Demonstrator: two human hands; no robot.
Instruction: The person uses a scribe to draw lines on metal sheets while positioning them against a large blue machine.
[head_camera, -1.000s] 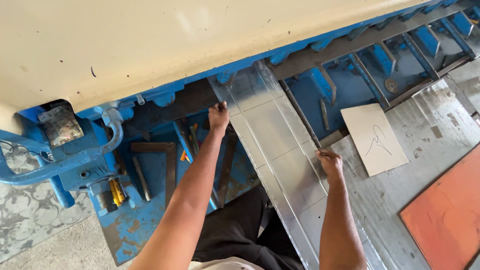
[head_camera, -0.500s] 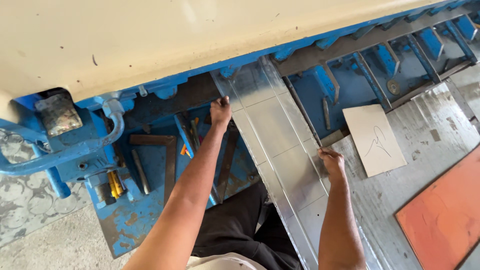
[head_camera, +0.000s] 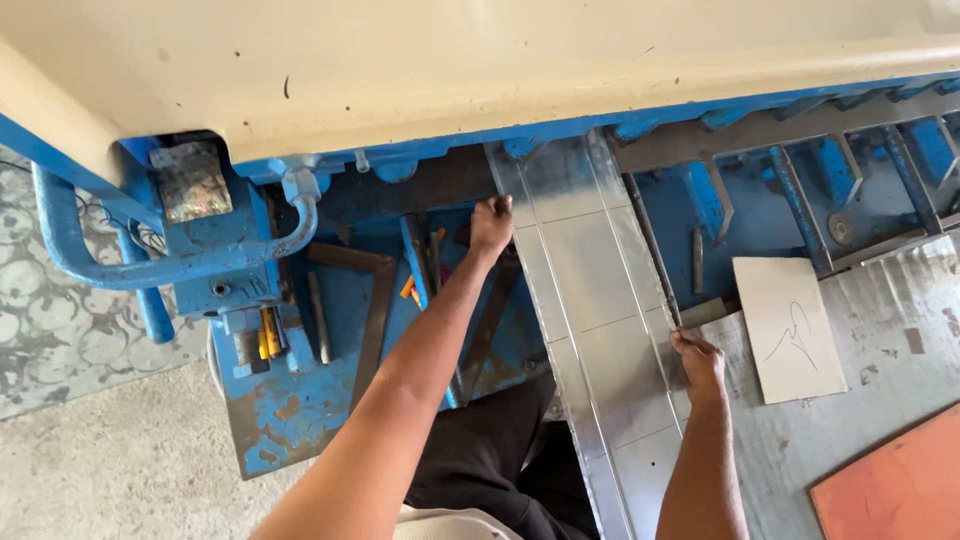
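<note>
— What fills the room from where you stand?

— Mostly the machine (head_camera: 400, 70): a long cream housing across the far side with a blue frame under it, and a row of blue brackets (head_camera: 830, 165) running off to the right. On the left a blue pipe handle (head_camera: 150, 265) loops out from the frame. Below that, the floor (head_camera: 90, 460) is bare grey concrete, with a patterned mat (head_camera: 50, 310) at the far left.

— And the work surface?

— A worn blue bed, rusted near its front edge, with a steel square (head_camera: 375, 300) lying on it. To the right sits a scuffed grey metal table (head_camera: 880, 400) carrying a white card (head_camera: 795, 330) with a pen scribble, and an orange sheet (head_camera: 900, 490) at the near right corner.

— Where's the piece being handled?

— The metal sheet (head_camera: 600, 330), long and shiny with creased panels, runs from the near edge up under the housing, between bed and table.

— The hands?

— The left hand (head_camera: 490, 225) is far up, fingers curled on the sheet's left edge close to the housing. The right hand (head_camera: 698, 365) is nearer, fingers pinching the right edge, beside the card.
</note>
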